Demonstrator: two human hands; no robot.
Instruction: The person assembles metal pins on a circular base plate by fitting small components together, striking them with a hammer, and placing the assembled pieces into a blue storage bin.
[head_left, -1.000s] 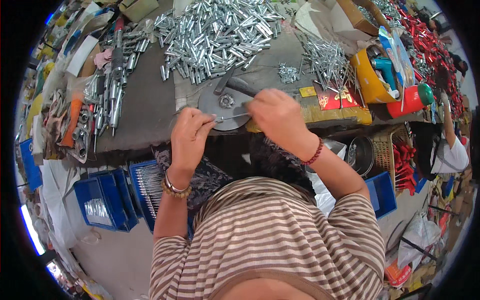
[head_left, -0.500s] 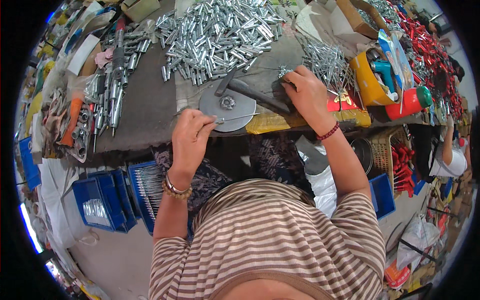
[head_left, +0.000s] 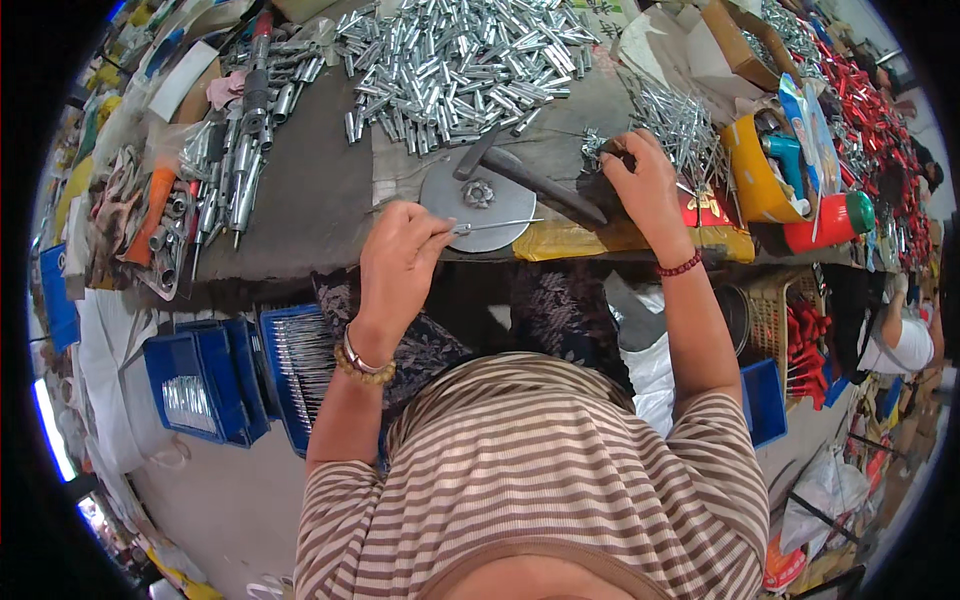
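Note:
My left hand (head_left: 400, 262) pinches a thin metal rod (head_left: 505, 223) with a small fitting at its near end. The rod points right across the front of a round grey metal plate (head_left: 437, 208). A small flower-shaped metal piece (head_left: 479, 193) sits at the plate's middle. A hammer (head_left: 535, 183) lies with its head over the plate and its handle toward my right hand. My right hand (head_left: 645, 185) has thumb and fingers curled together beside a little heap of small metal parts (head_left: 592, 145); whether anything is between them is hidden.
A big pile of short metal tubes (head_left: 460, 75) lies at the back, thin rods (head_left: 675, 125) to its right. A yellow container (head_left: 750, 170) and a red jar (head_left: 815, 235) stand at the right. Tools and sockets (head_left: 235, 170) cover the left; blue trays (head_left: 200, 385) are below.
The whole view has shifted, so bench and hands appear farther right and slightly higher. My left hand still pinches the rod; my right hand stays by the small parts.

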